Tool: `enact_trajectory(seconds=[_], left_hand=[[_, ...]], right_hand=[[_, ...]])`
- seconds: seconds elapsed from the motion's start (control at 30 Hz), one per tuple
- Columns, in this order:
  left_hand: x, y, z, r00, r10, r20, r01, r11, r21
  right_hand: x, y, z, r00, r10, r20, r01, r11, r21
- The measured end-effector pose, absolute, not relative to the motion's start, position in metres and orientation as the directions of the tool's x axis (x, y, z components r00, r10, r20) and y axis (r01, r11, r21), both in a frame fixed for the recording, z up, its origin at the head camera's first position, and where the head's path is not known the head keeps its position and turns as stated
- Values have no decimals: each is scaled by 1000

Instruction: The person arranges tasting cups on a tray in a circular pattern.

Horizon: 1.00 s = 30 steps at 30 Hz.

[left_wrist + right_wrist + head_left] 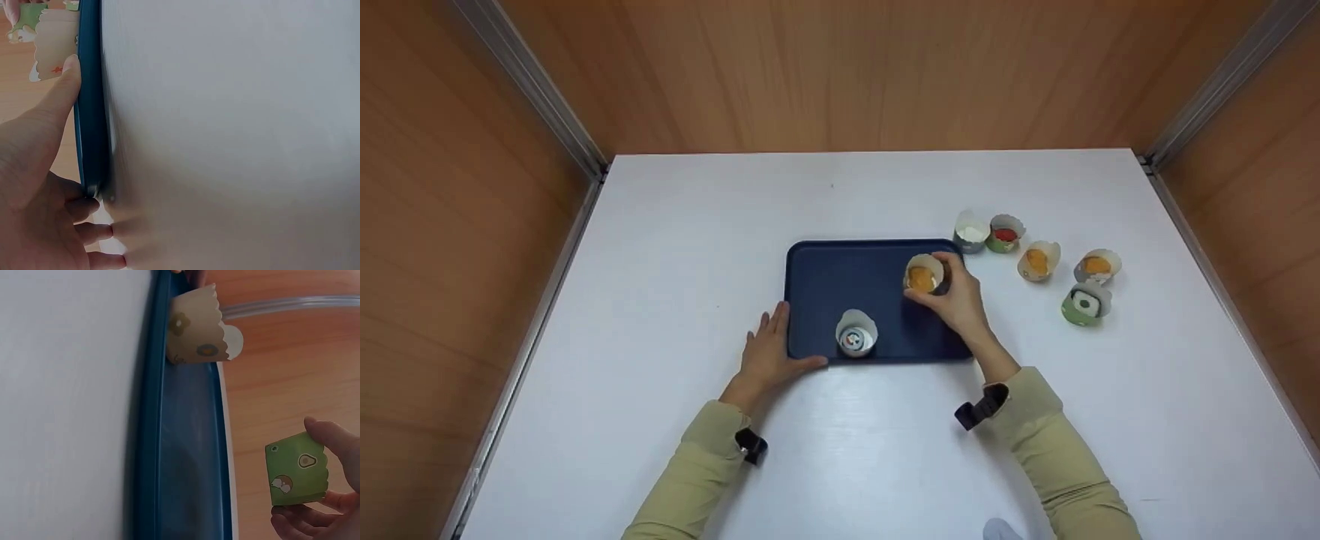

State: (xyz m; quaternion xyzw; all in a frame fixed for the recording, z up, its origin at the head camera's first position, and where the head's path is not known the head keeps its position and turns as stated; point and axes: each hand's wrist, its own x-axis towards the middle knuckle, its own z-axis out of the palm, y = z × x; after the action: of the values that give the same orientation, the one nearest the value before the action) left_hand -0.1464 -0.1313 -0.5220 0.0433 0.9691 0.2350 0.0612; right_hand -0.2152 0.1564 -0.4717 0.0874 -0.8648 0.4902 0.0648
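Note:
My right hand (956,296) pinches a green paper baking cup (295,475) between thumb and fingers, over the right part of a dark blue tray (840,274). Something orange lies inside the held cup. On the tray, near its front rim, stands a beige paper cup (197,329) with a small round printed item (853,339) in it. My left hand (769,354) rests at the tray's front left corner, thumb along the front rim and fingers stretched out beside the left edge. Its thumb touches the rim in the left wrist view.
Right of the tray stand several more paper cups: one with white contents (972,232), one with red (1006,231), two with orange (1037,261) (1096,265), and a green one (1085,304) with a black-and-white item. Wooden panels (840,75) border the white table (697,217).

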Motion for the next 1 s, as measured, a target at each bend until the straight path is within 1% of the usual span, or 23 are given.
enact_trajectory(seconds=[0.4, 0.7, 1.0], left_hand=[[-148, -133, -524, -985, 111, -130, 40, 890, 455], [-147, -131, -522, -987, 111, -118, 45, 888, 459], [-148, -132, -524, -985, 108, -133, 37, 890, 454]], right_hand=[[-217, 117, -470, -957, -140, 254, -290, 482, -827], [-217, 95, -473, -949, -175, 264, -316, 464, -828], [-219, 75, -478, -946, -205, 250, -319, 466, -825]])
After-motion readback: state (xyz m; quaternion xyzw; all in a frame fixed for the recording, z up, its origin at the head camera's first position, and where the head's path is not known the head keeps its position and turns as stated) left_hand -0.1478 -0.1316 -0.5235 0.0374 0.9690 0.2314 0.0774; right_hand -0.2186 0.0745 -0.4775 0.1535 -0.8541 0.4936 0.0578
